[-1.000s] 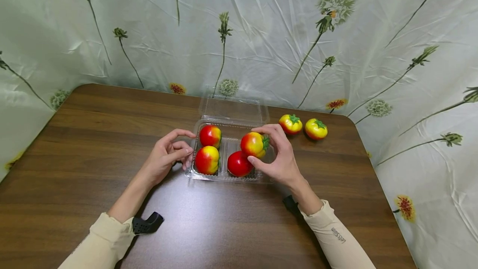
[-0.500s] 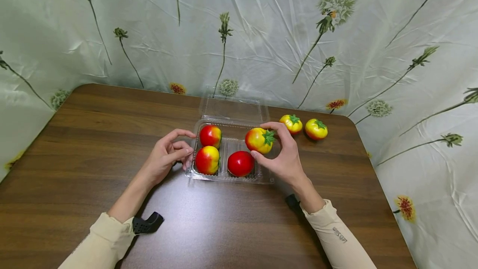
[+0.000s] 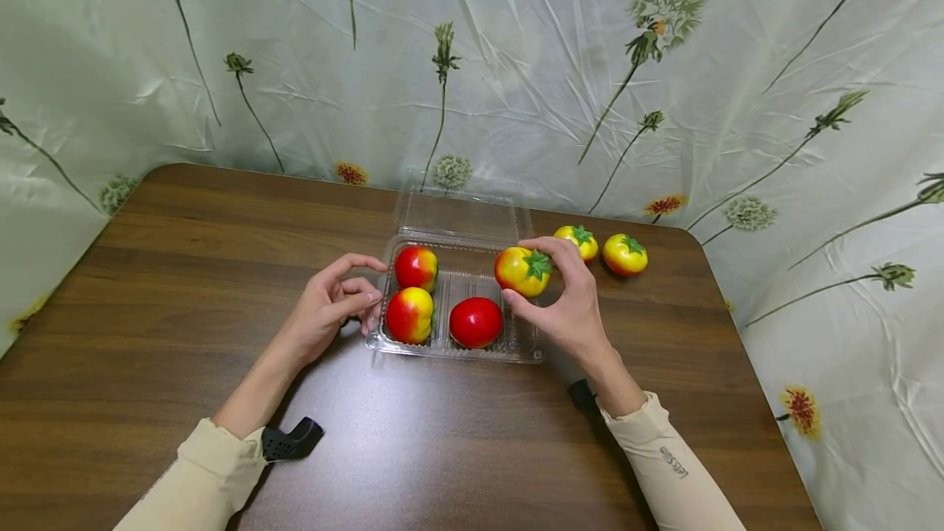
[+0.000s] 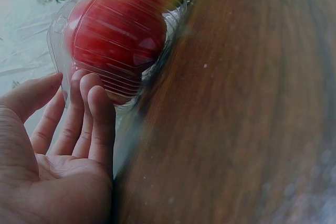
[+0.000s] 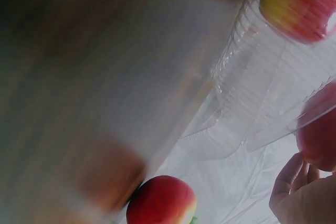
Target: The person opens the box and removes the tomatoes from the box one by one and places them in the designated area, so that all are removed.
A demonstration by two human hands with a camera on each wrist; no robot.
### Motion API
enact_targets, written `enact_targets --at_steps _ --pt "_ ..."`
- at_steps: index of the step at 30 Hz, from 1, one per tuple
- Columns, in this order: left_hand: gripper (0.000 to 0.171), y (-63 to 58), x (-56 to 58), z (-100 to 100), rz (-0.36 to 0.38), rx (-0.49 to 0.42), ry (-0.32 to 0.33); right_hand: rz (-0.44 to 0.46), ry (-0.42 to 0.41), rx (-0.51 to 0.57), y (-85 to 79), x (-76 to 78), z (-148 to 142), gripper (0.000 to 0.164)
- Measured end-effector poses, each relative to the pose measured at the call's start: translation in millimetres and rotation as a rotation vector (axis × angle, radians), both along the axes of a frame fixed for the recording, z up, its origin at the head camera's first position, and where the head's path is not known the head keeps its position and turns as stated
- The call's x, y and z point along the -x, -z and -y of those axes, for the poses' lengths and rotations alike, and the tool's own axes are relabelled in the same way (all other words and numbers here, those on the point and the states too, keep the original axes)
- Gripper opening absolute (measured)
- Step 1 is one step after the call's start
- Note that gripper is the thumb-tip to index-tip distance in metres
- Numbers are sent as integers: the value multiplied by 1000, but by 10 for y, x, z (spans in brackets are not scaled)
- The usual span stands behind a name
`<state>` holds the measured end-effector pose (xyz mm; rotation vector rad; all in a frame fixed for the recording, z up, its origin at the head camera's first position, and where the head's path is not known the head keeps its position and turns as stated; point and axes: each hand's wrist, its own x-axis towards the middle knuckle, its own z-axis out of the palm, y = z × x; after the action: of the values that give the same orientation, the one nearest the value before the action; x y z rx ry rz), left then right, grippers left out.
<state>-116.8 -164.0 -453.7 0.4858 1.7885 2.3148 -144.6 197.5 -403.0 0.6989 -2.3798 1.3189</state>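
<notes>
A clear plastic box point(image 3: 472, 355) with its lid point(image 3: 465, 215) folded back holds three red-and-yellow toy tomatoes: a far-left tomato point(image 3: 416, 268), a near-left tomato point(image 3: 409, 315) and a redder near-right tomato point(image 3: 475, 323). My left hand point(image 3: 335, 301) holds the box's left rim lightly; in the left wrist view the fingertips point(image 4: 100, 93) meet its clear wall. Over the box's far-right part, my right hand point(image 3: 571, 301) grips a tomato point(image 3: 522, 271) between thumb and fingers, green leaves facing up and right. In the right wrist view this tomato point(image 5: 319, 129) is partly behind the clear wall.
Two more tomatoes, a nearer-box tomato point(image 3: 578, 242) partly behind my right hand and a farther tomato point(image 3: 625, 255), stand right of the box on the brown wooden table point(image 3: 221, 269). A flower-printed curtain point(image 3: 310, 64) hangs behind the table's far edge.
My right hand has moved slightly right and away with the gripped tomato, turning it so its leaves show more. The near-right tomato is now fully uncovered. My left hand stays put.
</notes>
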Motion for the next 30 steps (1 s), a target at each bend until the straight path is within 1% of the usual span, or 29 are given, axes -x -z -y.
enact_targets --at_steps 11,19,26,30 --pt "33 -2 0 4 0 9 -4 -5 78 -18 -6 72 -89 61" --pt "33 -2 1 2 3 21 -4 6 161 -27 -22 139 -228 61" --pt "33 -1 -2 2 4 14 -5 -9 206 -20 -23 209 -338 60" --pt "34 -1 -2 1 2 5 0 -10 243 -6 -29 244 -422 63"
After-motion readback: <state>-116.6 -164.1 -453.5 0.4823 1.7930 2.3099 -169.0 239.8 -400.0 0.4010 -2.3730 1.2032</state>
